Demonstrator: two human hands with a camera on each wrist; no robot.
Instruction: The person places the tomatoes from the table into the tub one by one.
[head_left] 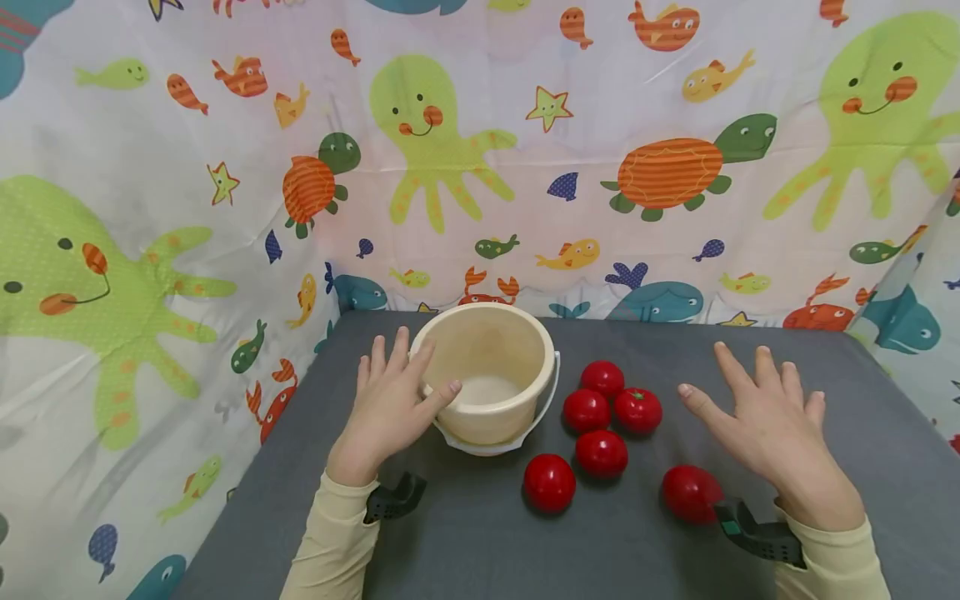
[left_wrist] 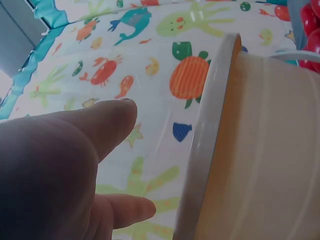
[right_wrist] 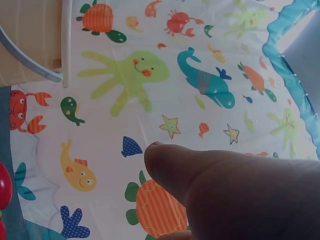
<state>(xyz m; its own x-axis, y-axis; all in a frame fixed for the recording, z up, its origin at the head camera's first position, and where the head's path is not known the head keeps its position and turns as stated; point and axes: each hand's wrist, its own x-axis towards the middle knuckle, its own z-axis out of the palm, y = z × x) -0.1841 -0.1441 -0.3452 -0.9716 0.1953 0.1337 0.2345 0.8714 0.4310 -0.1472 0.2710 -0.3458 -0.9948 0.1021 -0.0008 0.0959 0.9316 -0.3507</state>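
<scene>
A cream plastic bucket [head_left: 487,371] stands upright and empty on the grey table [head_left: 465,550], its handle folded down. My left hand [head_left: 386,404] lies against the bucket's left side with straight fingers and the thumb at the rim; in the left wrist view the fingers [left_wrist: 75,150] stretch beside the bucket wall [left_wrist: 260,150]. Several red tomatoes [head_left: 601,452] lie right of the bucket. My right hand [head_left: 768,425] is spread flat and holds nothing, just right of the tomatoes, with one tomato [head_left: 690,493] near its wrist. In the right wrist view only a finger [right_wrist: 225,190] and the bucket's edge [right_wrist: 30,35] show.
A curtain printed with sea animals [head_left: 450,150] closes off the table at the back, left and right. Black wrist mounts [head_left: 757,537] sit on both sleeves. Bare table lies in front of the tomatoes and at the far right.
</scene>
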